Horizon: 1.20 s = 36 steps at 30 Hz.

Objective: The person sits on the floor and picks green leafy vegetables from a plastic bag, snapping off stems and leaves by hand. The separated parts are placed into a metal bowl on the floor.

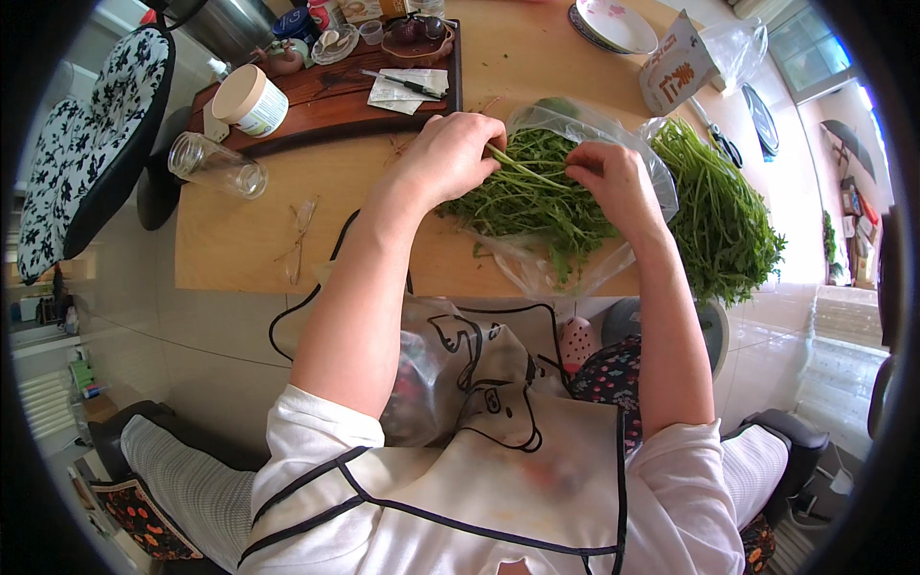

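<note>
Both hands are over a pile of leafy green stalks [532, 208] that lies on a clear plastic bag [665, 180] on the wooden table. My left hand [460, 154] pinches the end of a pale green stalk [521, 169] between thumb and fingers. At the stalk's other end, my right hand [611, 172] has its thumb and fingertips together among the greens; whether it grips this stalk is hard to tell. A second large bunch of greens [719, 208] lies to the right, its leaves reaching the table's front edge.
A glass jar [219, 165] lies at the left near a wooden tea tray [323, 93] holding a tub [251, 100], paper and a pen. Eyeglasses [298, 237] rest near the front edge. Scissors [724, 144], a printed paper bag [675, 68] and stacked plates [617, 25] are at the right and back.
</note>
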Each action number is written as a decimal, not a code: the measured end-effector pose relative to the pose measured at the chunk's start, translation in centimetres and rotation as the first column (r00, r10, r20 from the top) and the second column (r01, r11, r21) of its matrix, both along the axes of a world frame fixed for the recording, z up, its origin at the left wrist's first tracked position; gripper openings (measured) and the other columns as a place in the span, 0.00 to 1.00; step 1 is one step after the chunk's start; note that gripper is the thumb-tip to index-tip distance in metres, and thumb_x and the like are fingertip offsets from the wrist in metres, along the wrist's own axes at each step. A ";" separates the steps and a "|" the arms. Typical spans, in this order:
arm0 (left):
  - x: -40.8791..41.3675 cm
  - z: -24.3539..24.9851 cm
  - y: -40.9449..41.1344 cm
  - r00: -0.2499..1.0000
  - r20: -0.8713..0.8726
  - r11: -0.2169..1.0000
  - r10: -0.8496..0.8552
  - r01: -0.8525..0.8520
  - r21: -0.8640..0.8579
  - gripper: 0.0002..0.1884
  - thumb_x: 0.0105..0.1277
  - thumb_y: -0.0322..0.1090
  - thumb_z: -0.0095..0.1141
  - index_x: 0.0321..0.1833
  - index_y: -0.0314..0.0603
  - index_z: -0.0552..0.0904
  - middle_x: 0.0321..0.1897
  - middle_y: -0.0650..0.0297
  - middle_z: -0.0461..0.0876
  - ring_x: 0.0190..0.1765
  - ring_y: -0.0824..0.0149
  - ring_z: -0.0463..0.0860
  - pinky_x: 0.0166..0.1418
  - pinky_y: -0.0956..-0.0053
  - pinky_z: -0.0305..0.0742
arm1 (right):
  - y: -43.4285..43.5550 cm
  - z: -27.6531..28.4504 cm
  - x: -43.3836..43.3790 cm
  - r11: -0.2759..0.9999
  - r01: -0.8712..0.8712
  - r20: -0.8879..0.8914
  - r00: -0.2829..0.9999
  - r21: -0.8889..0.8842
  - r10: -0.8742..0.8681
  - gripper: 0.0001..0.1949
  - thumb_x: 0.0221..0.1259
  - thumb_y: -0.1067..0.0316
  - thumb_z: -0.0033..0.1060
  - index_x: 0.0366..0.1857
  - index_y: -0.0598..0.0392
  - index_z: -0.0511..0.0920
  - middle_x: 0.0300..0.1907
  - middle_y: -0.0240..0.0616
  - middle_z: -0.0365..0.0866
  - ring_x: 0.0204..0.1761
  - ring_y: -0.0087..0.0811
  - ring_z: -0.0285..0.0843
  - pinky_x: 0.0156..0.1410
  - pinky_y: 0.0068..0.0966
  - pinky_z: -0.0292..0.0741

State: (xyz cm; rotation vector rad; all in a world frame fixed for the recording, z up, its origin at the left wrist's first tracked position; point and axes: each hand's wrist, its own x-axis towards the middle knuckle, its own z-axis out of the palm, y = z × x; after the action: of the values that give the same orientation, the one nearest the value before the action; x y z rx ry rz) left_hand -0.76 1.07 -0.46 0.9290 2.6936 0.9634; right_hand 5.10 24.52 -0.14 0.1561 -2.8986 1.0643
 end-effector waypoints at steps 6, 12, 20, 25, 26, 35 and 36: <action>0.1 0.3 0.1 0.992 -0.127 0.998 0.016 -0.008 0.056 0.06 0.63 0.26 0.59 0.41 0.36 0.84 0.37 0.51 0.85 0.42 0.50 0.84 0.48 0.60 0.77 | -0.2 1.0 0.1 0.993 0.075 -0.045 0.996 -0.088 -0.079 0.08 0.58 0.71 0.67 0.40 0.58 0.84 0.33 0.47 0.87 0.36 0.40 0.87 0.45 0.31 0.80; -0.1 0.3 0.1 0.996 -0.037 0.995 0.084 -0.082 0.050 0.07 0.67 0.26 0.53 0.43 0.35 0.83 0.32 0.49 0.85 0.38 0.50 0.84 0.44 0.61 0.77 | 0.7 0.7 -0.1 0.994 0.072 -0.063 0.995 -0.082 -0.077 0.08 0.60 0.71 0.65 0.42 0.58 0.83 0.34 0.46 0.87 0.36 0.39 0.86 0.47 0.30 0.80; -0.6 0.1 0.2 0.992 0.121 0.981 0.040 -0.062 0.182 0.08 0.68 0.23 0.50 0.47 0.33 0.79 0.30 0.56 0.85 0.36 0.64 0.85 0.43 0.70 0.78 | -0.4 0.2 -0.2 0.994 0.025 -0.024 0.999 -0.103 -0.028 0.08 0.59 0.72 0.65 0.42 0.58 0.83 0.35 0.46 0.87 0.38 0.41 0.87 0.47 0.31 0.80; -0.5 0.2 0.1 0.976 0.218 0.964 -0.026 -0.033 0.266 0.07 0.66 0.24 0.57 0.46 0.33 0.79 0.32 0.64 0.84 0.38 0.74 0.83 0.44 0.75 0.78 | -1.3 -1.0 -0.4 1.000 -0.014 -0.023 1.000 -0.004 0.014 0.08 0.57 0.71 0.66 0.40 0.57 0.84 0.35 0.47 0.87 0.39 0.46 0.86 0.47 0.35 0.80; -0.3 0.4 0.1 0.974 0.224 0.965 -0.033 -0.027 0.261 0.08 0.65 0.24 0.58 0.45 0.33 0.79 0.32 0.65 0.83 0.38 0.75 0.82 0.44 0.76 0.77 | -1.3 -1.3 -0.4 1.000 -0.020 -0.026 0.999 0.016 0.020 0.07 0.57 0.71 0.66 0.39 0.56 0.84 0.35 0.47 0.87 0.39 0.46 0.86 0.47 0.35 0.80; -0.3 0.4 0.9 0.998 0.066 0.969 -0.020 0.003 0.249 0.07 0.66 0.30 0.60 0.39 0.32 0.79 0.27 0.60 0.82 0.32 0.72 0.78 0.39 0.73 0.75 | -2.9 -1.6 -0.4 0.986 -0.165 -0.085 0.983 -0.007 0.164 0.12 0.62 0.69 0.61 0.48 0.57 0.79 0.38 0.52 0.85 0.43 0.52 0.83 0.47 0.40 0.78; -0.2 0.9 0.8 0.998 0.056 0.975 -0.014 0.001 0.222 0.06 0.66 0.28 0.58 0.40 0.33 0.79 0.27 0.58 0.82 0.31 0.70 0.78 0.39 0.72 0.75 | -3.1 -1.7 -0.5 0.978 -0.207 -0.101 0.974 -0.036 0.203 0.12 0.64 0.69 0.59 0.49 0.58 0.78 0.39 0.53 0.84 0.44 0.53 0.82 0.48 0.41 0.77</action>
State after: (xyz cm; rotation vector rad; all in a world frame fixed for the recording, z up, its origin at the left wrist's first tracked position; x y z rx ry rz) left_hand -0.99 1.89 0.41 0.9325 2.5709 1.2890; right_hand 4.60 21.37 -1.81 0.5010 -2.8150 1.1175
